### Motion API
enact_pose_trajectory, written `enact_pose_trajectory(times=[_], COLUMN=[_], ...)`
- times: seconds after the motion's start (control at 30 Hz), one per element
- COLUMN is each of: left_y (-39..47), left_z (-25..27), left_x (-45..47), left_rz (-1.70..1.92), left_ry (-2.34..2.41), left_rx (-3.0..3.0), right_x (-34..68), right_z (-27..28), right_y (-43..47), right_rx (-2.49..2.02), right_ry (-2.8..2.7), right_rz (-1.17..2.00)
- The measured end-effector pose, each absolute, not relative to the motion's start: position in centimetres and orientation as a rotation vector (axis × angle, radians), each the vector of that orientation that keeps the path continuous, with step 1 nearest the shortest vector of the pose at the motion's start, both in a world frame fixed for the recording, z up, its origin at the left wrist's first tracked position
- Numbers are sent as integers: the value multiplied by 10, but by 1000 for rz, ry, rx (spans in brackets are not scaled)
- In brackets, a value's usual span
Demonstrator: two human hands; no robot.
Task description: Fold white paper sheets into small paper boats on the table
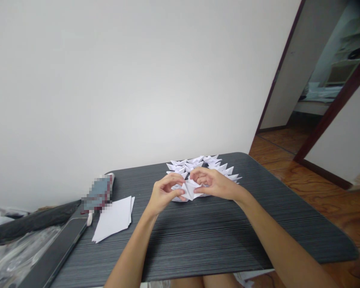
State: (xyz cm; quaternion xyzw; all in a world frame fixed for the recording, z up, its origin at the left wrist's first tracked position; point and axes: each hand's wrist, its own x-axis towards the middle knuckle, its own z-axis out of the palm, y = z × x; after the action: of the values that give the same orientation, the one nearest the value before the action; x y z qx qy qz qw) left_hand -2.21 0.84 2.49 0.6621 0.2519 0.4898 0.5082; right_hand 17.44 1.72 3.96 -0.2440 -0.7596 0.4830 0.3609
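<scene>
Between my two hands is a small folded white paper piece (pixel 191 190), held above the dark table. My left hand (pixel 167 191) pinches its left side between thumb and fingers. On the other side, the thumb and fingers of my right hand (pixel 213 184) grip the right edge. Just behind my hands lie several folded white paper boats (pixel 225 169) with pointed ends, grouped near the wall. My hands and the held piece cover some of them.
A stack of white paper sheets (pixel 114 219) lies on the left of the dark wood-grain table (pixel 198 240). Beside it is a pixelated object (pixel 97 192). A white wall (pixel 138 80) stands behind the table; a doorway (pixel 312 88) opens at the right.
</scene>
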Motion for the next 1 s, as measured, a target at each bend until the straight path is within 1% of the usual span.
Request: enact_pose_trajectory(times=[0.17,0.33,0.57,0.73,1.0], left_y=[8,10,9,10,10], left_z=[26,26,27,28,27], left_x=[-22,-20,-19,-21,-22], left_rz=[1154,1116,1057,1125,1101], left_ry=[595,556,566,588,611], left_rx=[1604,1644,1691,1764,1715], right_x=[175,175,175,178,187], right_z=[40,39,35,35,41], right_y=[18,17,17,20,22], right_rx=[-642,-642,-634,-619,-629], right_ry=[-2021,-2068,-2088,-2035,-1957], right_rz=[1187,1199,1301,1400,1438])
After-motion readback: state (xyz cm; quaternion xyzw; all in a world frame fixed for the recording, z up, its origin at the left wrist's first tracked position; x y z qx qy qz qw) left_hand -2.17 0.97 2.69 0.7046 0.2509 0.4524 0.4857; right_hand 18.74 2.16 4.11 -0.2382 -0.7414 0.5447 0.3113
